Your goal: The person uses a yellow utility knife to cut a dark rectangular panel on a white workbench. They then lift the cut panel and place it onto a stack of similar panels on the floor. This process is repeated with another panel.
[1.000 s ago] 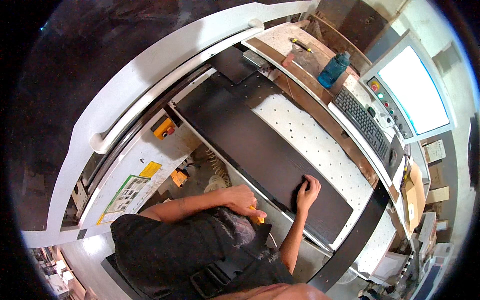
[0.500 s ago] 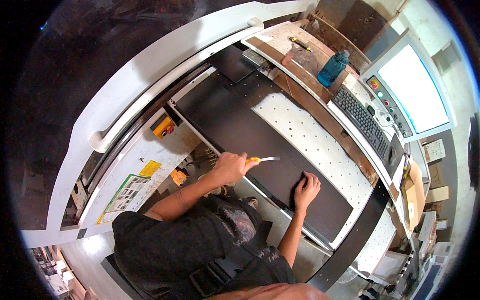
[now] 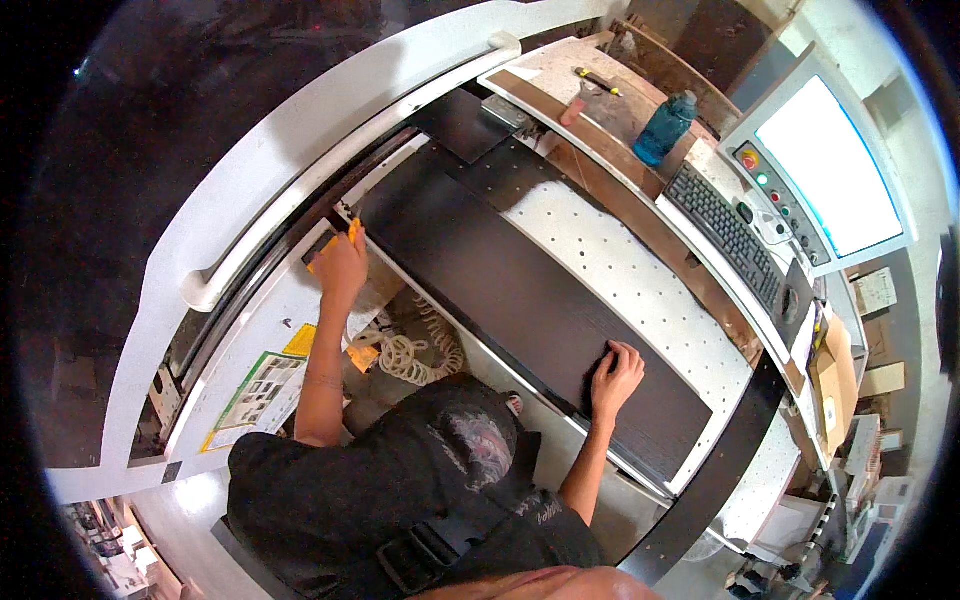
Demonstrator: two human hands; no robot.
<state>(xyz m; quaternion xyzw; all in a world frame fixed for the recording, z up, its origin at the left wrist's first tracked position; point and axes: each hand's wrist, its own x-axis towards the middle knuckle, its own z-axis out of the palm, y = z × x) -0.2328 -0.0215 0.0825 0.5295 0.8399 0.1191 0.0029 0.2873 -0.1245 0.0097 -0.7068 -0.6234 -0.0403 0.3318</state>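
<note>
My left hand is closed round a yellow-handled knife, at the left end of a long dark panel. Its blade cannot be made out at this moment. My right hand lies on the panel's right part, fingers spread and slightly bent, with a dark shadow beside the palm. The panel rests on a white perforated bed, which shows along its far side. A smaller dark board lies past the panel's far left end.
On the far ledge are a blue bottle, a black keyboard and a yellow-and-black cutter. A monitor with a button panel stands at right. A white rail curves along the left. A coiled pale hose hangs below the bed.
My left hand has swung left and away from me with the knife, from the panel's middle to its left end. The right hand has stayed in place on the panel.
</note>
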